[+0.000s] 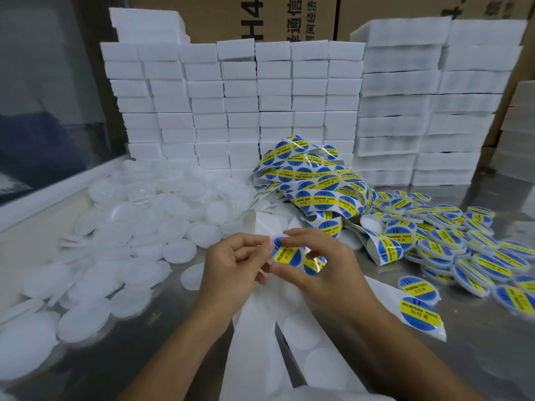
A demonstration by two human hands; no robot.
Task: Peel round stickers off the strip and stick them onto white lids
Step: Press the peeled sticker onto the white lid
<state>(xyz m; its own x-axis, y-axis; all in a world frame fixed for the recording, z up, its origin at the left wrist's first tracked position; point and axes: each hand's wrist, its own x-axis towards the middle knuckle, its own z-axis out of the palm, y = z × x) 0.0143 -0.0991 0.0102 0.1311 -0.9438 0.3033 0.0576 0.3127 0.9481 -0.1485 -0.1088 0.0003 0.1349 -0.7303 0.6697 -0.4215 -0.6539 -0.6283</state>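
My left hand (pixel 231 270) and my right hand (pixel 324 264) meet over the middle of the steel table. Between their fingertips sits a round blue and yellow sticker (pixel 286 254) on a white lid whose rim barely shows. My left thumb and fingers pinch its left edge, while my right fingers curl over its top and right side. A second sticker (pixel 314 263) on the strip shows under my right fingers. The tangled sticker strip (pixel 318 183) lies heaped behind my hands. Empty white backing (pixel 260 328) runs down toward me.
A heap of bare white lids (pixel 139 227) covers the table's left half. Several labelled lids (pixel 451 238) lie piled at the right. Stacks of white foam blocks (pixel 237 105) wall off the back, with cardboard boxes (pixel 260 15) behind them.
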